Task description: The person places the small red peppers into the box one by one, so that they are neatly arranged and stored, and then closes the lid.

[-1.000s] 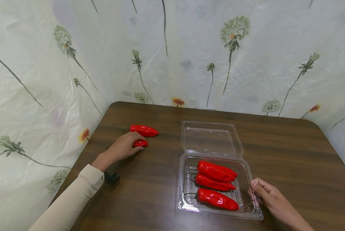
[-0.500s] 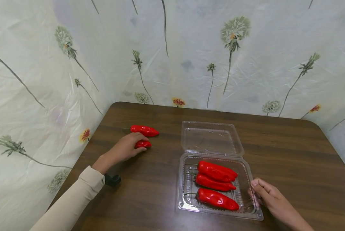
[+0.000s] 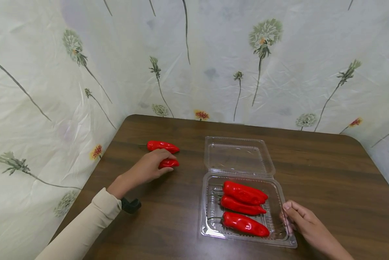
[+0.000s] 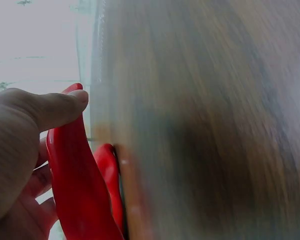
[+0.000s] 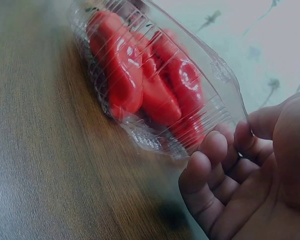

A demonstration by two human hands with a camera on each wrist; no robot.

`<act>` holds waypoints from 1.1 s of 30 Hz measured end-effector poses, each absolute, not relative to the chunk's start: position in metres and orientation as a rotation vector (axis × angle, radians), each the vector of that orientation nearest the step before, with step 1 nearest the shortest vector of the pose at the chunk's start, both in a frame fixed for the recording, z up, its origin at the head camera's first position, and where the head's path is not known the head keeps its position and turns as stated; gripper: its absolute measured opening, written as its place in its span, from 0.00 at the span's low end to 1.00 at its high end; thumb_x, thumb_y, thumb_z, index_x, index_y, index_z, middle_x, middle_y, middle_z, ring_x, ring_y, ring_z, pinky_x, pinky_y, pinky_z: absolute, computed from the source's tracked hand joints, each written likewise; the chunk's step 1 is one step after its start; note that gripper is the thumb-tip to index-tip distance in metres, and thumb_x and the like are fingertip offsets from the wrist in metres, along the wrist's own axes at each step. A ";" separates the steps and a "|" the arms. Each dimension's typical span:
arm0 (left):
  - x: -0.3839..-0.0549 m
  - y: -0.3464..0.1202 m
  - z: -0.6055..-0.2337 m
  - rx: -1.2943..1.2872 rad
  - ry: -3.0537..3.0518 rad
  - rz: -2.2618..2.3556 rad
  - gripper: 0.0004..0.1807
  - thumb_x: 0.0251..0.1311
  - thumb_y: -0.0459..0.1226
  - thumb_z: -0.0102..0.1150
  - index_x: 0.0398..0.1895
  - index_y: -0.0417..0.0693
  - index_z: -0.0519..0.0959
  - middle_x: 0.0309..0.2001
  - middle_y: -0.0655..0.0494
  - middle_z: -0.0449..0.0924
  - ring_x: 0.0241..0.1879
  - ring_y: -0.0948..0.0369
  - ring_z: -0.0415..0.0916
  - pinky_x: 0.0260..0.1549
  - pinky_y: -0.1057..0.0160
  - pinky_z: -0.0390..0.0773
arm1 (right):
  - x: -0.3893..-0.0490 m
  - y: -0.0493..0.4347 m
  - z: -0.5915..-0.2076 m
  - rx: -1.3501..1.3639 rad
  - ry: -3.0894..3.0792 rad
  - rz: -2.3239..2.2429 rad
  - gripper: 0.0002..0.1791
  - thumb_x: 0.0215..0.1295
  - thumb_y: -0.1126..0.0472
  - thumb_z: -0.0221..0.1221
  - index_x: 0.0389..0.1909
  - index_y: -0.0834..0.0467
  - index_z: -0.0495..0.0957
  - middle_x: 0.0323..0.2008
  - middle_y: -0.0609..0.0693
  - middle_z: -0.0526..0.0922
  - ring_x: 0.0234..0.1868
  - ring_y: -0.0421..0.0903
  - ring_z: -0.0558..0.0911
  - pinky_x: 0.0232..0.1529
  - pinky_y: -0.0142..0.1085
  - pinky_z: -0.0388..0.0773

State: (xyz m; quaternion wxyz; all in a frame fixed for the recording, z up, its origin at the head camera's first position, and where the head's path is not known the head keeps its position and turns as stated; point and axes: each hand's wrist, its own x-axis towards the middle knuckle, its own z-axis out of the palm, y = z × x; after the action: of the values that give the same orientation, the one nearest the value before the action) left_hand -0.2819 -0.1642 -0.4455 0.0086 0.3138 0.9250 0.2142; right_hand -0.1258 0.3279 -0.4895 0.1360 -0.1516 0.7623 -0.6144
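- Left hand [image 3: 152,165]: over the left part of the counter [image 3: 331,173], fingers curled on the held pepper [image 3: 169,163]. In the head view only the pepper's far end showed; the hand covered the rest.
- Left wrist view gave far more of it: a long red body pinched between thumb and fingers, its near end cut off by the frame. Could not tell whether it touched the counter.
- Loose pepper [image 3: 162,146]: just beyond the left hand, stem to the left in the head view. In the left wrist view the held pepper partly blocked it.
- Right hand [image 3: 305,219]: at the right edge of the clear box [image 3: 246,241], near the front corner. Head view hid some fingers under the rim; right wrist view showed thumb and fingers pinching that edge.
- Three peppers [image 3: 245,224] lay in the box. Head view: stems to the left, far two touching, nearest one slightly apart. Right wrist view saw them through the ribbed wall, ribs and glare crossing their outlines.
- Lid [image 3: 239,157]: folded back beyond the box; plain in the head view.
- Around: pale sleeve [image 3: 87,224] and black strap [image 3: 131,205] at the left wrist; flower-print covering [image 3: 210,39] behind the counter.
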 end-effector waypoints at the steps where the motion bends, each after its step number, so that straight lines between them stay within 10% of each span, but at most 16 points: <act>1: -0.281 -0.163 -0.444 0.983 2.890 0.665 0.23 0.60 0.41 0.72 0.58 0.53 0.79 0.56 0.58 0.81 0.57 0.58 0.75 0.58 0.53 0.76 | -0.126 0.328 -0.489 -0.434 2.212 -1.776 0.14 0.83 0.67 0.35 0.39 0.68 0.68 0.29 0.53 0.74 0.25 0.47 0.73 0.22 0.40 0.74; 33: -0.247 -0.102 -0.405 1.151 2.843 0.638 0.21 0.61 0.42 0.70 0.58 0.55 0.81 0.52 0.61 0.80 0.51 0.63 0.75 0.52 0.63 0.79 | -0.126 0.326 -0.489 -0.415 2.210 -1.788 0.15 0.83 0.66 0.36 0.38 0.69 0.69 0.28 0.52 0.75 0.23 0.43 0.74 0.21 0.39 0.76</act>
State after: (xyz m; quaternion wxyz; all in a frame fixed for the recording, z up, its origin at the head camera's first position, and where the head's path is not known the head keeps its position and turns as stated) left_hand -0.2466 -0.1016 -0.4046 0.0042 0.3674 0.9075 0.2036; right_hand -0.1265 0.3265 -0.4891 0.1340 -0.1433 0.7622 -0.6169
